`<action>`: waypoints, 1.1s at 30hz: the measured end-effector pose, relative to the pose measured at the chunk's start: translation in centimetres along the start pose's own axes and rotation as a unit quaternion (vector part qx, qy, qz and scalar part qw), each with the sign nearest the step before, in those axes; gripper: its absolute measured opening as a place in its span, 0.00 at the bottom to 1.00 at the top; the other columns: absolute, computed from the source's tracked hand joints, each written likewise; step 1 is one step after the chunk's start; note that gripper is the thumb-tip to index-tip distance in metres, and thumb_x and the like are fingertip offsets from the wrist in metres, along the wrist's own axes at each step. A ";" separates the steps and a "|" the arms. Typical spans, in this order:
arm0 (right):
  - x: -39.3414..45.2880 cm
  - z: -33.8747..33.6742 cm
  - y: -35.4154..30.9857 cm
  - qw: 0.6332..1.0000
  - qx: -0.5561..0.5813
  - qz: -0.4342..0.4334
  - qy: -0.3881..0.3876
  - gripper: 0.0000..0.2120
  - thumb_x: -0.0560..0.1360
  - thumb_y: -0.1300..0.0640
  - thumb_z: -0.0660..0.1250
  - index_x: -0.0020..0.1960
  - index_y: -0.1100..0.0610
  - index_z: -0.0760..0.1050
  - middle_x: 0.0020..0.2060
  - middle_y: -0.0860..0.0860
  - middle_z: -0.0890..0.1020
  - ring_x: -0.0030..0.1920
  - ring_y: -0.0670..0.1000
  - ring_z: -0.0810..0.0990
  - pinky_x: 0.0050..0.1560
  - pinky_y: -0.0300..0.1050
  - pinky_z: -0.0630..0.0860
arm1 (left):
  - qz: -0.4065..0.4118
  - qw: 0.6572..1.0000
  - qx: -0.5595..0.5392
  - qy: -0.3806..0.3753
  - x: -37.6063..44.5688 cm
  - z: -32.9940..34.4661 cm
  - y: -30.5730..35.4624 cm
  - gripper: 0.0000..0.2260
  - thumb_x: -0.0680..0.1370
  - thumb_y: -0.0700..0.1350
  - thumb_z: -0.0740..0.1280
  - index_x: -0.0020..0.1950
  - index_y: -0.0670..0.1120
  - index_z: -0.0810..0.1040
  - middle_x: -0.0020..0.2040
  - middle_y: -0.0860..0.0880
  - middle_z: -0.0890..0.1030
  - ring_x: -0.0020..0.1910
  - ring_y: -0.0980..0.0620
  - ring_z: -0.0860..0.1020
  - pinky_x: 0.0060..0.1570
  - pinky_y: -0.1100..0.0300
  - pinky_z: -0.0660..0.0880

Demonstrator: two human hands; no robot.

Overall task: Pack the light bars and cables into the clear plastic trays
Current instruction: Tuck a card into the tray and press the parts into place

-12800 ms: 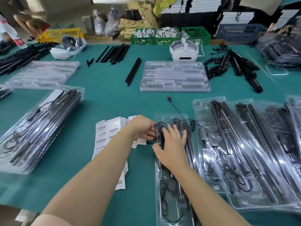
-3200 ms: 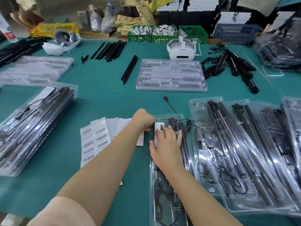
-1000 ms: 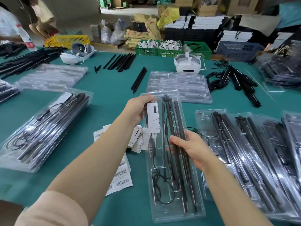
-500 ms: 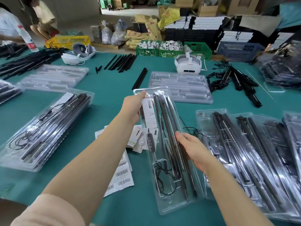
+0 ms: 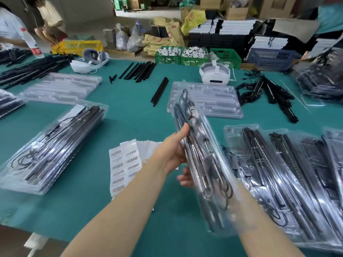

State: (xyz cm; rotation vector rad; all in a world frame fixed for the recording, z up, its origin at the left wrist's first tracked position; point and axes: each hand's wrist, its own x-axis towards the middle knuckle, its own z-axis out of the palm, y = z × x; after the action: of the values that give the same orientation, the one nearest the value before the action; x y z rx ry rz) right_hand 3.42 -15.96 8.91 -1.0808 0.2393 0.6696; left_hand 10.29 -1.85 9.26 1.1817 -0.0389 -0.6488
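Note:
A clear plastic tray (image 5: 204, 164) packed with black light bars and coiled cables is in the air over the green table, steeply tilted and motion-blurred. My left hand (image 5: 172, 151) grips its left edge, thumb lying on the plastic. My right hand (image 5: 185, 179) holds it from below; only its fingertips show past the edge, the rest is hidden behind the tray. A stack of empty clear trays (image 5: 219, 102) lies just beyond.
Filled trays lie at the left (image 5: 55, 145) and in an overlapping row at the right (image 5: 287, 182). Barcode label sheets (image 5: 124, 164) sit under my left arm. Loose black bars (image 5: 159, 91), cabled bars (image 5: 269, 93), another stack of empty trays (image 5: 61, 88) and a white headset (image 5: 215, 75) lie farther back.
The packed tray has left the table, risen and tipped steeply onto its side. My right hand has slid from its right edge to underneath it.

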 end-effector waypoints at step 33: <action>1.3 -2.4 3.9 0.641 -0.569 -0.262 0.444 0.10 0.80 0.55 0.65 0.59 0.54 0.81 0.55 0.48 0.82 0.59 0.50 0.74 0.55 0.43 0.71 | -0.020 0.671 0.646 0.364 -5.6 -21.5 -1.8 0.24 0.82 0.56 0.57 0.77 0.50 0.67 0.76 0.46 0.67 0.74 0.41 0.58 0.71 0.42 0.57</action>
State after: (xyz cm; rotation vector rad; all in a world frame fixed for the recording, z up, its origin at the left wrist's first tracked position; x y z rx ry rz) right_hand 2.36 -16.41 4.25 -2.5608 0.3153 -0.4596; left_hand 12.55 18.62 0.81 2.7858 0.2523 -0.0178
